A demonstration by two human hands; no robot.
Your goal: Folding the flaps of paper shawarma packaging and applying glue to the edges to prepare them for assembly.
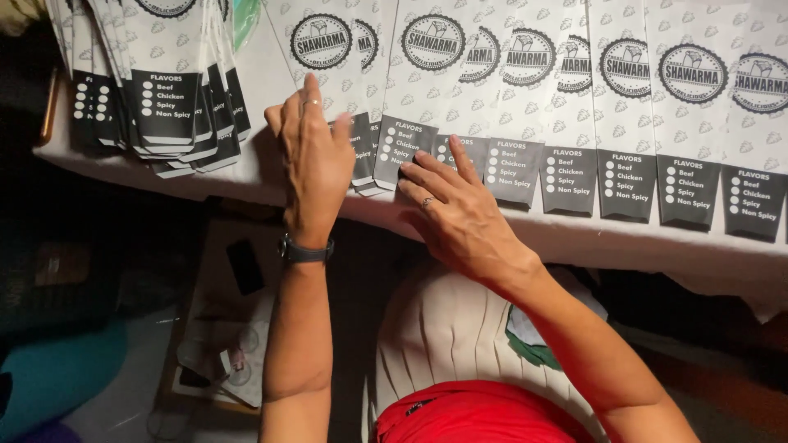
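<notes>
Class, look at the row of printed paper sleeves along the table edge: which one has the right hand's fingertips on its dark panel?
The sleeve second from the row's left end; the right hand touches only it.

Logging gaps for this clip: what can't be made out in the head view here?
- Paper bags: tops cut off by the upper frame edge.
- Bag under the left hand: its lower panel is covered by that hand.
- Right hand: fingertips hide part of one dark panel.
- Stack of bags: count unclear, overlapped.
- Floor items: too dark to identify.
</notes>
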